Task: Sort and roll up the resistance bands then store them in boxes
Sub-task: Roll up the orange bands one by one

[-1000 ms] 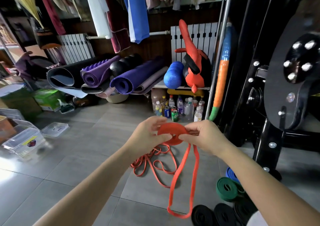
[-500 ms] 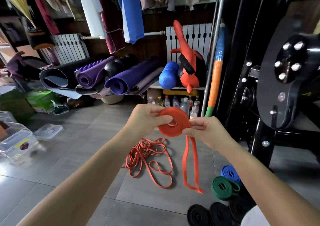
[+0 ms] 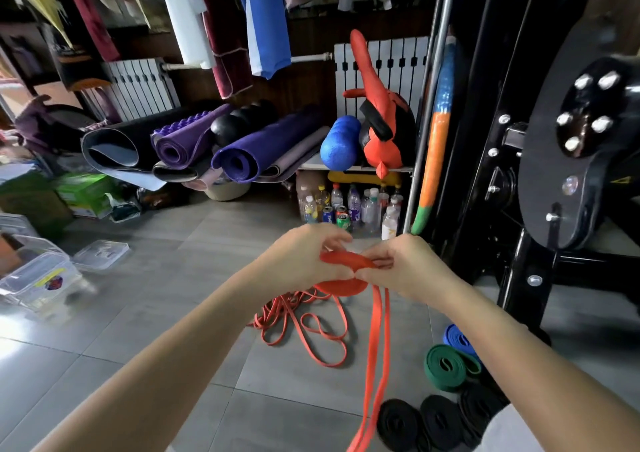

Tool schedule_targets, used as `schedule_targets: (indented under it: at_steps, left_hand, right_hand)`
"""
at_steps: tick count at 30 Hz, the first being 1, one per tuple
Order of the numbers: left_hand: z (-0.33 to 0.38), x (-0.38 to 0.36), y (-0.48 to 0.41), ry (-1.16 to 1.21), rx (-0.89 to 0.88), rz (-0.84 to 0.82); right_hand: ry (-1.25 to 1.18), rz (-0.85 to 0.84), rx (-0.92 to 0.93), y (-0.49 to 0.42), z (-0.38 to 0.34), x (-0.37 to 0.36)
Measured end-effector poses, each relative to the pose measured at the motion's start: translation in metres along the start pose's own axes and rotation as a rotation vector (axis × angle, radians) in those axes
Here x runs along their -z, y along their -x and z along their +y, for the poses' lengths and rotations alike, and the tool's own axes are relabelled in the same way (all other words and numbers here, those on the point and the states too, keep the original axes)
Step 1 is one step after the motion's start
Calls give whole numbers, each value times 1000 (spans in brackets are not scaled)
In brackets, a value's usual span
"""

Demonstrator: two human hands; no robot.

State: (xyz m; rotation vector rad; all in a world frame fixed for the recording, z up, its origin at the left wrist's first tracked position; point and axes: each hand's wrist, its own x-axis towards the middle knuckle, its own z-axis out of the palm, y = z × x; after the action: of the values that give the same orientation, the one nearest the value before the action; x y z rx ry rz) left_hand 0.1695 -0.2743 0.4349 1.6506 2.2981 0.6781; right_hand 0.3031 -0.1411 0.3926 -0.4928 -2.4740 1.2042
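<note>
Gripping a half-wound orange resistance band (image 3: 343, 260) between them, the left hand (image 3: 304, 261) and the right hand (image 3: 405, 268) are meeting above the floor. The left hand's fingers are curling round the coil from nine o'clock, and the right hand's fingertips are pinching its edge from three o'clock. The band's unwound tail (image 3: 375, 365) is hanging from the coil as a double strap towards six o'clock and running out past the bottom edge. On the grey tiles beyond, at seven o'clock from the coil, a tangle of thin orange bands (image 3: 301, 327) is lying loose. At five o'clock black rolled bands (image 3: 398, 424) are sitting side by side, with a green roll (image 3: 446, 368) and a blue roll (image 3: 457, 339) lying just beside each other behind them. Far out at nine o'clock clear plastic boxes (image 3: 38, 278) are standing with a loose lid (image 3: 100, 254) near them. At twelve o'clock bottles (image 3: 349, 206) are crowding under a shelf, rolled mats (image 3: 194, 143) are lying at eleven o'clock, and a black gym machine (image 3: 571, 161) is filling the two o'clock side
</note>
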Motion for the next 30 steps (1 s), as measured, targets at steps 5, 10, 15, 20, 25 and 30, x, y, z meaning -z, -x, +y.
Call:
schedule_targets:
  at_steps: [5, 10, 15, 20, 25, 30]
  left_hand:
    - [3, 4, 2, -246, -46, 21]
    - [-3, 5, 7, 0, -41, 138]
    - [-4, 8, 7, 277, 16, 230]
    - [-2, -2, 11, 688, 34, 351]
    - [-10, -32, 19, 1076, 218, 323]
    - [-17, -21, 13, 477, 90, 117]
  right_hand:
    - [-131, 26, 22, 3, -4, -8]
    - [-245, 22, -3, 6, 1, -5]
    - [-359, 30, -18, 6, 6, -4]
    - [-610, 109, 25, 1, 3, -5]
    - [-601, 157, 39, 0, 2, -4]
    - [-210, 6, 86, 0, 3, -1]
